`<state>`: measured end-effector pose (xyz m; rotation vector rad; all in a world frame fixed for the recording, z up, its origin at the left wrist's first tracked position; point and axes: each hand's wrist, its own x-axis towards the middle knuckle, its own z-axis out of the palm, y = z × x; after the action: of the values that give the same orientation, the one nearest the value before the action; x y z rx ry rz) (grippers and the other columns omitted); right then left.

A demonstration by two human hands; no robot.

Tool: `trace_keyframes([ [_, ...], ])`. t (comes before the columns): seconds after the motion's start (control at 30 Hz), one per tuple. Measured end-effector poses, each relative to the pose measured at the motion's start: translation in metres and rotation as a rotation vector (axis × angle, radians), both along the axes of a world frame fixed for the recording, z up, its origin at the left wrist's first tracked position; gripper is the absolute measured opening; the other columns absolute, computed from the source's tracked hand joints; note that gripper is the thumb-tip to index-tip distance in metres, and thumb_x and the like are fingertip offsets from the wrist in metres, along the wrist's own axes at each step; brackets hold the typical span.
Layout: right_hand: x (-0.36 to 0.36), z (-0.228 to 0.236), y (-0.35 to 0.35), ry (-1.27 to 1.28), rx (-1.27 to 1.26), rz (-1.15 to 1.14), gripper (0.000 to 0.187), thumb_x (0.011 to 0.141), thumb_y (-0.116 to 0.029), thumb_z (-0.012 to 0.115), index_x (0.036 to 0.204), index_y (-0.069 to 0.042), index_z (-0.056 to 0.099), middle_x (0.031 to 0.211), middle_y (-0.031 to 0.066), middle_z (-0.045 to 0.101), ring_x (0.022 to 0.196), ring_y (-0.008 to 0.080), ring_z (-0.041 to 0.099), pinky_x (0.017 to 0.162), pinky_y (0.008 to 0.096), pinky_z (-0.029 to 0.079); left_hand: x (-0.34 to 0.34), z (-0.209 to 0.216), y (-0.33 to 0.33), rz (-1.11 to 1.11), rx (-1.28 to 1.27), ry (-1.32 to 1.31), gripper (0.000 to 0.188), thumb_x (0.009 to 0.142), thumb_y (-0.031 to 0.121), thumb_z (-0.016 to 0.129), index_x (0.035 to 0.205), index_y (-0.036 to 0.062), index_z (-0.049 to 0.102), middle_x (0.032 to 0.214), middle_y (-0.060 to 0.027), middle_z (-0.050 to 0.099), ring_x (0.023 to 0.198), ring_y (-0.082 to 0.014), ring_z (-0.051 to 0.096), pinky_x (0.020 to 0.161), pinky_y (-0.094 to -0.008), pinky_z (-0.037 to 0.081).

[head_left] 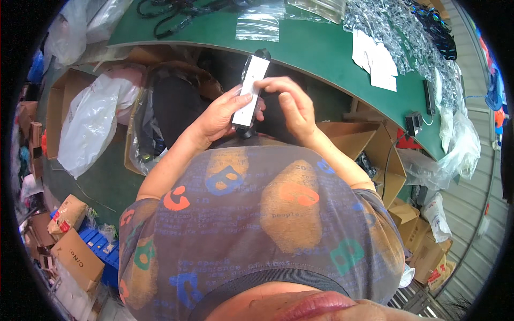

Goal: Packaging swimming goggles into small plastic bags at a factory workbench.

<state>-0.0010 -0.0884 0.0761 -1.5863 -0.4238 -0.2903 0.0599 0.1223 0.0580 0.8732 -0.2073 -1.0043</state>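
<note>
- Strip (252, 88), white-faced with black ends, slants from near left to far right, between the hands on the near side of the tabletop (316, 43).
- Left grip (220, 111) is wrapped around it, thumb on the white face.
- Right grip (295, 109), just right, is loosely curled, thumb apart, a fingertip seemingly touching the strip's edge.

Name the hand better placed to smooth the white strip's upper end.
Probably the right hand: its fingertips sit at the upper half of the white strip, while the left hand is busy gripping it lower down.
</note>
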Motion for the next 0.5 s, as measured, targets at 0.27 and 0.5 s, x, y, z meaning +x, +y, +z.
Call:
trace_keyframes([
  [0.27,0.006,-0.037,0.018,0.868,1.008,0.352,0.054,0.100,-0.052,0.062,0.131,-0.009,0.056,0.129,0.0126,0.063,0.117,0.0282,0.063,0.101,0.0522,0.049,0.006,0.049,0.007,-0.081,-0.304,0.153,0.050,0.107,0.023,0.047,0.149,-0.0019,0.040,0.110,-0.0134,0.064,0.091,-0.0199,0.067,0.079,-0.0314,0.057],
  [0.5,0.011,-0.027,-0.005,0.890,1.056,0.442,0.034,0.090,-0.030,0.078,0.114,-0.012,0.063,0.098,0.0051,0.066,0.103,0.0264,0.066,0.097,0.0491,0.053,0.028,0.037,0.032,0.135,-0.068,-0.085,0.057,0.106,0.027,0.051,0.154,0.0012,0.034,0.106,-0.0105,0.061,0.085,-0.0153,0.063,0.064,-0.0277,0.056],
])
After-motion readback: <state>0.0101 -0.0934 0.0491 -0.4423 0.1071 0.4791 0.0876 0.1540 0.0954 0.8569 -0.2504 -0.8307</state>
